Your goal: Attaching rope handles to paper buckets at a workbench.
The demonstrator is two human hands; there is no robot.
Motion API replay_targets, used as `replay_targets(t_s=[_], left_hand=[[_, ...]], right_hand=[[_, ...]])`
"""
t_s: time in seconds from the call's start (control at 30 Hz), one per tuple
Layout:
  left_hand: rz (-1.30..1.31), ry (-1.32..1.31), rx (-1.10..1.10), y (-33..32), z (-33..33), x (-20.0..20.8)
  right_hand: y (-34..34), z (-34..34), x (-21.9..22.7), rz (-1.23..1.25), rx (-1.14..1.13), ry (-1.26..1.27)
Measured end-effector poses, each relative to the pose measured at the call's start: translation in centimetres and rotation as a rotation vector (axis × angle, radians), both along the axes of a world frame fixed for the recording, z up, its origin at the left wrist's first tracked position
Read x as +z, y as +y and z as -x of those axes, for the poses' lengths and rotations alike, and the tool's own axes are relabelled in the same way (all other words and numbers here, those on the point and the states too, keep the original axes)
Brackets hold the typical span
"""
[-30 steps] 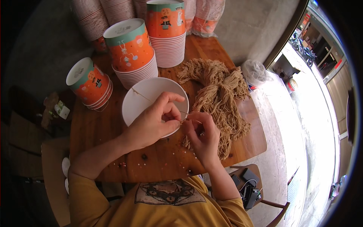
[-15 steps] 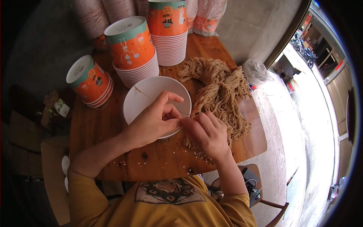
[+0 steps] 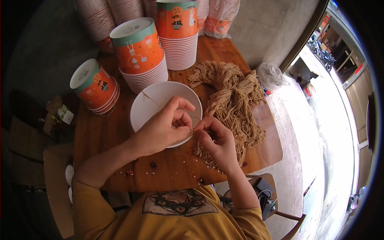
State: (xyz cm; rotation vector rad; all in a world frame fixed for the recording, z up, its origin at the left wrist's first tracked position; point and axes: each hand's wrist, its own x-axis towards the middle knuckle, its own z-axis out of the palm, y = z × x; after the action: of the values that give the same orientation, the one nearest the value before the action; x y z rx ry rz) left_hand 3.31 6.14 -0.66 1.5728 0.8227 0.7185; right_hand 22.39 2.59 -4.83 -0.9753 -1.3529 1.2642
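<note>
- In the head view, the left hand has thumb and a fingertip closed, seemingly on a thin strand; its other fingers curl loosely, probably to leave that pinch point free.
- The right hand meets it from the right, forefinger and thumb at the same spot, perhaps for fine control; whether they grip the strand is too small to tell.
- The strand loops up between the hands, above the near-right rim of the white bowl, which stands below, likely for easy reach.
- The tan yarn bundle lies to the bowl's right on the wooden table, gathered at its middle, presumably against tangling.
- Far and left, paper buckets stand nested upside down, probably to save room.
- Tiny pale and reddish specks lie scattered near the table's near edge.
</note>
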Motion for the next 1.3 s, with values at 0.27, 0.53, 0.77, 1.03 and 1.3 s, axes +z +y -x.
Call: replay_targets(t_s=[0.27,0.53,0.77,1.03,1.3], left_hand=[[-0.081,0.012,0.014,-0.2,0.0,-0.3],[-0.371,0.17,0.064,-1.0,-0.7,0.4],[-0.418,0.123,0.081,-0.4,-0.3,-0.4],[-0.229,0.024,0.017,-0.2,-0.2,0.0],[-0.445,0.159,0.013,-0.9,-0.3,0.4]], right_hand=[[-0.4,0.3,0.2,-0.309,-0.153,-0.277],[-0.4,0.7,0.3,-0.524,-0.287,-0.447],[-1.6,0.8,-0.3,-0.475,-0.22,-0.396],[-1.4,0.5,-0.5,-0.455,-0.253,-0.342],[-1.4,0.7,-0.5,-0.446,-0.266,-0.322]])
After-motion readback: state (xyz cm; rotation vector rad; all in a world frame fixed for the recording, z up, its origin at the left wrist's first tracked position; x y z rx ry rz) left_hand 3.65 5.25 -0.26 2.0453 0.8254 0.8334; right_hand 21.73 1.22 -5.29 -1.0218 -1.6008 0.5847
